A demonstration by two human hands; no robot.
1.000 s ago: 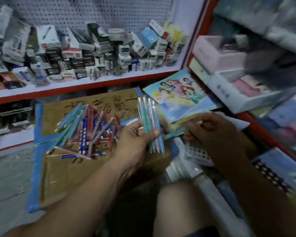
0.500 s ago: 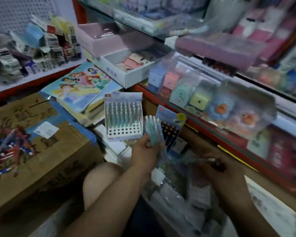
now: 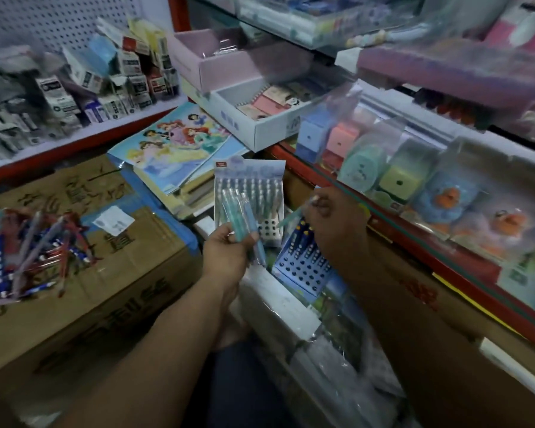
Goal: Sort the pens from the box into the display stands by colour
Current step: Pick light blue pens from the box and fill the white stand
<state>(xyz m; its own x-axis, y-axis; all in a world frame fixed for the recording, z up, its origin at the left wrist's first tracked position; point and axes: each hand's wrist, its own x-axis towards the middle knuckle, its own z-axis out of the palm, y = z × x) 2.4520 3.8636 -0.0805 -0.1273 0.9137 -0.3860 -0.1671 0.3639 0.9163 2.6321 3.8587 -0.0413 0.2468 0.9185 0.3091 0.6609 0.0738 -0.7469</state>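
My left hand (image 3: 226,251) grips a small bunch of teal pens (image 3: 240,216), held upright in front of a white display stand (image 3: 249,199) filled with pale green pens. My right hand (image 3: 331,217) pinches a single teal pen (image 3: 294,216), its tip pointing down and left toward the white display stand's holes. Below my right hand stands a blue display stand (image 3: 303,267) with a few dark blue pens at its back. A loose pile of red, blue and teal pens (image 3: 28,251) lies on the cardboard box (image 3: 84,273) at the left.
Colouring books (image 3: 179,143) lie stacked behind the box. Red-edged shelves carry small cartons (image 3: 74,94) at the left and plastic-wrapped sharpeners and toys (image 3: 414,177) at the right. Wrapped packs (image 3: 322,350) lie below the stands, beside my knee.
The view has swung right from the pen pile to the stands. My right hand rose with its single pen up to the white stand; my left hand still holds the teal bunch.
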